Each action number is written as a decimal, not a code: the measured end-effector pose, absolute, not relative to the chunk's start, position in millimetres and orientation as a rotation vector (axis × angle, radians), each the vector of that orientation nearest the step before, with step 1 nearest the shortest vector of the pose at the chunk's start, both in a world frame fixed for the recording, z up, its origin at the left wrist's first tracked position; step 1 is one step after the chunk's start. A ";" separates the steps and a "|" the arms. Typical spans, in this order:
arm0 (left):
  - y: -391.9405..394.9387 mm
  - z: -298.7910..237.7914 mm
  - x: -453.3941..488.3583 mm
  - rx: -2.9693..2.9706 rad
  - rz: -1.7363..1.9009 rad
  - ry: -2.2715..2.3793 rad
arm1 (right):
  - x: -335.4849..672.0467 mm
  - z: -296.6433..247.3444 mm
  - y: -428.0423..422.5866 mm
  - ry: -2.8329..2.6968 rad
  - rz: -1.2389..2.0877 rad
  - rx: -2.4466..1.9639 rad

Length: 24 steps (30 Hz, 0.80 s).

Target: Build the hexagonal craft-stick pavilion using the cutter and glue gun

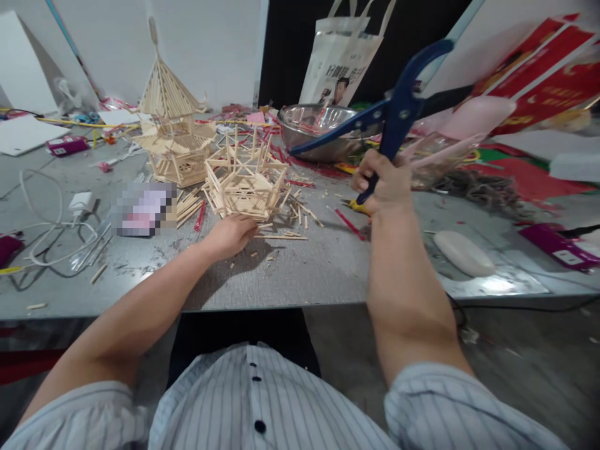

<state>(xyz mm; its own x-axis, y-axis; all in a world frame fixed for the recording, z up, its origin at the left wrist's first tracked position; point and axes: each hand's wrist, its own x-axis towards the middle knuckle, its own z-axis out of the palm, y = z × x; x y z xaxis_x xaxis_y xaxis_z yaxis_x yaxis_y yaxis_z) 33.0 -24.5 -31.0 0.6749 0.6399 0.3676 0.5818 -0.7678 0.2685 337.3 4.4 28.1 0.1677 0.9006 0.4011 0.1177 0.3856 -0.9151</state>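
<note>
My right hand point(387, 181) is wrapped round one handle of a blue pipe cutter point(398, 119), raised above the table. Its hooked jaw points up and right, while the other handle stretches left, the two handles spread wide. My left hand point(232, 236) lies low on the table at the near side of an open, many-sided frame of wooden sticks point(248, 197). Its fingers are curled together, and whatever is between them is hidden. Thin loose sticks point(285, 237) lie just right of those fingertips. Behind the frame to the left stands a roofed stick pagoda point(171, 125).
A metal bowl point(319, 119) and a white tote bag point(335, 59) are at the back. Left are a partly blurred phone point(143, 209), a charger point(82, 203) with white cable, and loose sticks. A white mouse-shaped object point(464, 253) and purple power strip point(560, 247) lie right.
</note>
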 end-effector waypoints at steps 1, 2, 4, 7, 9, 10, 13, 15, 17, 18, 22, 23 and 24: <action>-25.6 -31.7 32.7 2.705 0.753 1.066 | 340.4 28.4 0.5 -1.289 0.787 -0.990; -27.6 -31.5 32.6 2.650 0.832 1.135 | 343.2 26.9 -1.6 -1.272 0.845 -0.940; -34.0 -28.3 33.2 2.531 1.017 1.232 | 345.8 19.5 -1.4 -1.289 0.972 -0.875; -45.3 -18.9 36.5 2.342 1.283 1.106 | 337.4 5.0 3.6 -1.348 1.113 -0.808; -50.6 -13.2 39.7 2.202 1.354 0.950 | 323.7 -0.7 4.2 -1.380 1.181 -0.797; -52.1 -11.3 41.1 2.153 1.345 0.901 | 315.4 -1.6 3.0 -1.418 1.233 -0.806; -53.0 -8.9 43.1 2.077 1.321 0.881 | 291.0 1.3 -5.6 -1.481 1.370 -0.771; -52.6 -8.1 42.7 2.088 1.307 0.903 | 278.4 3.7 -12.0 -1.458 1.423 -0.737; -53.1 -6.4 42.1 2.119 1.290 0.917 | 269.4 3.9 -16.8 -1.416 1.450 -0.722; -53.7 -5.2 42.0 2.138 1.287 0.922 | 265.8 3.2 -18.7 -1.400 1.462 -0.711; -55.9 -2.5 43.8 2.194 1.311 0.925 | 255.5 -0.1 -25.8 -1.512 1.558 -0.699; -55.9 -3.0 44.6 2.197 1.308 0.919 | 253.7 0.1 -27.8 -1.568 1.559 -0.721; -55.6 -3.9 45.3 2.197 1.300 0.913 | 252.0 0.8 -29.9 -1.617 1.535 -0.752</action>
